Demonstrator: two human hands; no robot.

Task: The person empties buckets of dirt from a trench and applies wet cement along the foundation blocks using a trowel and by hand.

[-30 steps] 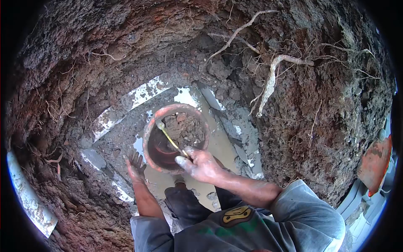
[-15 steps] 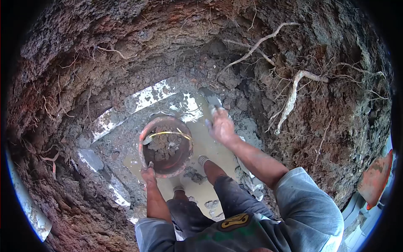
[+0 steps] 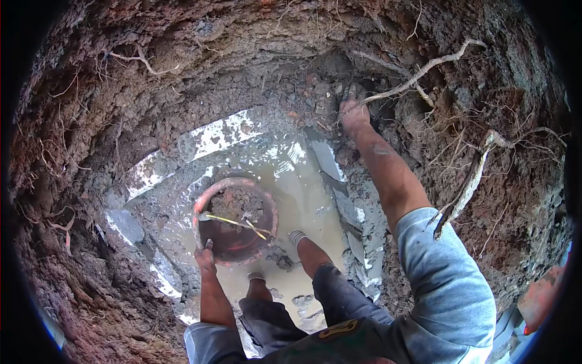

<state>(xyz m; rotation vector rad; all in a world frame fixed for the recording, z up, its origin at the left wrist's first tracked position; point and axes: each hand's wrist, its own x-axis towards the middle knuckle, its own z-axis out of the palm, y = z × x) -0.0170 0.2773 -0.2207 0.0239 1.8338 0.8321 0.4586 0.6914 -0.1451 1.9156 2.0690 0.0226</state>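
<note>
A reddish-brown bucket [image 3: 229, 245] stands in the shallow muddy water at the bottom of the dug pit. Soil [image 3: 236, 203] lies inside it, and a thin yellow handle [image 3: 233, 222] runs across its mouth. My left hand [image 3: 205, 257] is closed round the near-left rim, thumb on top. Stretched far forward, my right hand [image 3: 354, 116] touches the muddy earth at the foot of the pit wall, just left of a pale root. Its fingers blend with the mud, so I cannot make out their grip.
White-splashed concrete edging [image 3: 224, 134] borders the water on the far side, with grey blocks [image 3: 330, 159] along the right. Roots [image 3: 433, 64] jut from the wall, one thick root [image 3: 476, 182] close to my right arm. A reddish container [image 3: 539, 298] sits at lower right.
My right hand has moved from beside the grey block at the water forward and right to the earth wall. My left hand still grips the bucket; its handle lies at a different slant.
</note>
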